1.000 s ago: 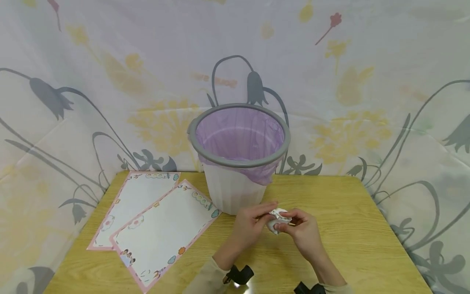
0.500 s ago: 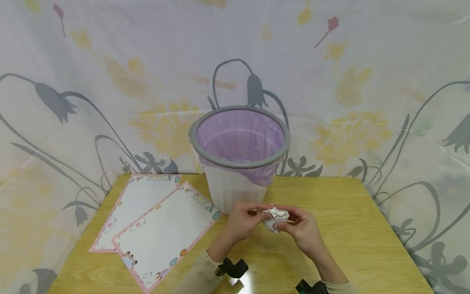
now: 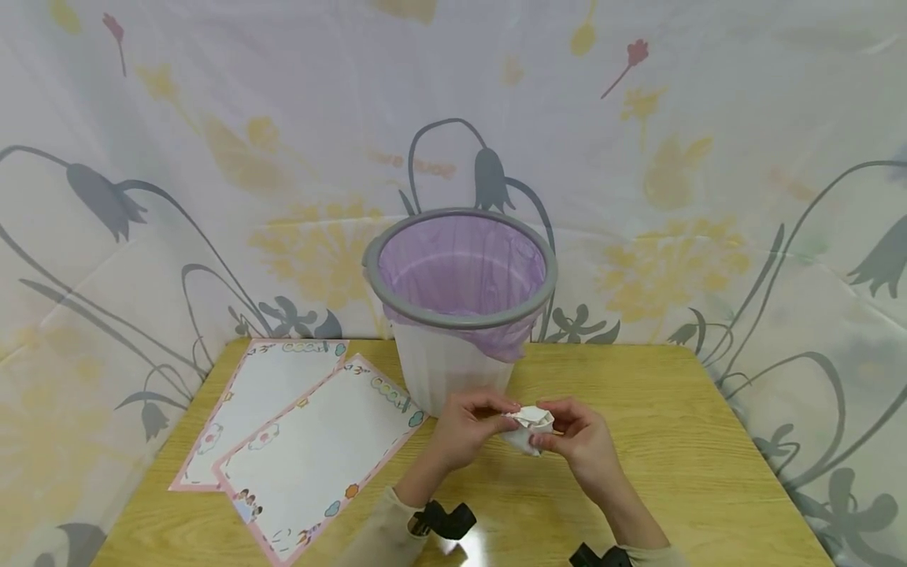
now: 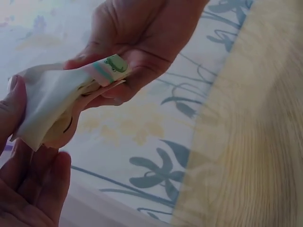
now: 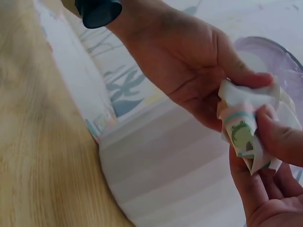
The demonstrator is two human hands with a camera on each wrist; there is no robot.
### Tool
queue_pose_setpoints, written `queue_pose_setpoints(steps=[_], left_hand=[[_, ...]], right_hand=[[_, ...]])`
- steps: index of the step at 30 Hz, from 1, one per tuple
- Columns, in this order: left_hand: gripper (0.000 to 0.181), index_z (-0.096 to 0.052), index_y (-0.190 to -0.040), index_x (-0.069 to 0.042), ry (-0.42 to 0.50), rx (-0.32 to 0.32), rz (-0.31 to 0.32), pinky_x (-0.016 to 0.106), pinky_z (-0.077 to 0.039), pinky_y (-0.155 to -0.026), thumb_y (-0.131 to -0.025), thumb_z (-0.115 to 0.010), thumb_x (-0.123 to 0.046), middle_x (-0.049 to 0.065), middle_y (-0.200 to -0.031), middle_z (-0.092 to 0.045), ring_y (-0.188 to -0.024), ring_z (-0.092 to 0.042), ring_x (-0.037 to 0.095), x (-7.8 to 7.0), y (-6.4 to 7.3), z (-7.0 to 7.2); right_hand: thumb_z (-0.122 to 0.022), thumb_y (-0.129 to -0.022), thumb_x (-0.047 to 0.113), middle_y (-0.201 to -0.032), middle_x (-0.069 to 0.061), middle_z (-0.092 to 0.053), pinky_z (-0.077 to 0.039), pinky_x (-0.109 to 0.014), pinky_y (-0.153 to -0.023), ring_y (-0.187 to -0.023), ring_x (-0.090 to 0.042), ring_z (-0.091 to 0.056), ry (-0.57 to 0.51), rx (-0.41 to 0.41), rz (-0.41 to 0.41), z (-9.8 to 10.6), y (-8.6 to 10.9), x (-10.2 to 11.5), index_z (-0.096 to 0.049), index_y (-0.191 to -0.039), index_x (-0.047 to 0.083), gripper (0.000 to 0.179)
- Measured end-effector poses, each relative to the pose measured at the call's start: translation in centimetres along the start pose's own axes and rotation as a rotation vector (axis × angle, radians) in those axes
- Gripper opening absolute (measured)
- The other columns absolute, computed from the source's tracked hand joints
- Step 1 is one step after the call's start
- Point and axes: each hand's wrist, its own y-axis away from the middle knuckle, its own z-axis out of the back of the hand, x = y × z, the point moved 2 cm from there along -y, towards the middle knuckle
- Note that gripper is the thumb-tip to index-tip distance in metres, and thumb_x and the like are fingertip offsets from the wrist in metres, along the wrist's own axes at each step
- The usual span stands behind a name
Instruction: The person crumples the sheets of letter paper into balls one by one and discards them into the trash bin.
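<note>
A crumpled sheet of white paper (image 3: 527, 429) is between my two hands, low in front of the bin. Its folded edges show a printed green frog (image 5: 242, 134) in the right wrist view. My left hand (image 3: 459, 429) pinches the left side of the paper between thumb and fingers. On the opposite side, my right hand (image 3: 583, 441) grips it with thumb and fingertips. In the left wrist view the paper (image 4: 57, 94) looks folded over, with open creases along its edge.
Just behind the hands stands a white bin (image 3: 453, 358) with a grey rim and a purple liner (image 3: 460, 268). Two flat pink-bordered sheets (image 3: 319, 457) overlap on the wooden table (image 3: 680, 472) at left. A flower-patterned cloth (image 3: 283, 102) hangs behind.
My left fingers have drawn back from over the paper's top to pinch its left edge. The right hand keeps its grip, and the paper's folded top has changed shape.
</note>
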Motion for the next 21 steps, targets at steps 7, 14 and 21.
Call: queue_pose_setpoints(steps=[7,14,21], left_hand=[[0.045,-0.067,-0.093,0.019,0.087,0.015,0.027,0.029,-0.058,-0.072,-0.086,-0.076,-0.025,0.036,-0.094,-0.065,-0.087,-0.069,0.013,0.6,0.0,0.1],[0.044,-0.067,-0.093,0.018,0.119,-0.052,0.029,0.022,-0.056,-0.069,-0.085,-0.078,-0.024,0.039,-0.093,-0.064,-0.080,-0.068,0.009,1.1,-0.3,-0.6],[0.020,-0.072,-0.101,0.000,-0.122,-0.214,0.028,0.035,-0.058,-0.078,-0.083,-0.079,-0.005,0.017,-0.105,-0.071,-0.093,-0.067,0.018,0.3,-0.4,-1.3]], right_hand=[[-0.077,-0.080,-0.006,-0.100,-0.004,-0.072,-0.058,-0.025,-0.071,-0.087,-0.014,-0.069,-0.130,0.151,0.058,0.3,-0.2,-0.2,-0.072,-0.111,0.012,0.036],[-0.073,-0.081,-0.013,-0.099,-0.002,-0.072,-0.058,-0.025,-0.071,-0.085,-0.013,-0.069,-0.086,0.135,0.029,0.9,-0.5,-0.3,-0.072,-0.110,0.015,0.041],[-0.074,-0.081,-0.013,-0.096,-0.004,-0.071,-0.059,-0.026,-0.070,-0.083,-0.014,-0.069,-0.058,0.087,-0.007,1.2,-0.8,0.3,-0.071,-0.109,0.012,0.038]])
